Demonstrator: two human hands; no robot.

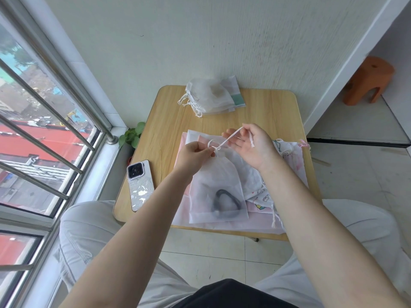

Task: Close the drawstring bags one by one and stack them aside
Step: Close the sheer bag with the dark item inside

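Room: a pale wall (200, 41) stood behind the table, and the floor (211, 258) was made of light tiles.
Window: a big window (33, 130) with metal bars was on the left side, and red roofs showed outside it.
Table: a small wooden table (169, 121) with round corners stood against the wall, in front of the person's knees.
Stool: an orange stool (368, 81) stood well apart on the right, past the wall corner.
Open bags: a flat pile of pink and white bags (287, 165) covered the near half of the table.
Bag in work: a thin white drawstring bag (216, 185) lay on top of that pile with a dark ring (224, 203) inside it.
Closed bags: a stack of white bags (209, 96) sat at the far edge of the table, by the wall.
Phone: a phone (140, 185) lay face down on the table's left edge.
Plant: some green leaves (132, 135) peeked out between the table and the window.
Left hand: the left hand (195, 154) pinched the bag's bunched top at the knot.
Right hand: the right hand (251, 145) pinched the white string (229, 137) between thumb and finger, its other fingers spread, and held it tight up and to the right.
Hands: they were a little apart, joined by the string.
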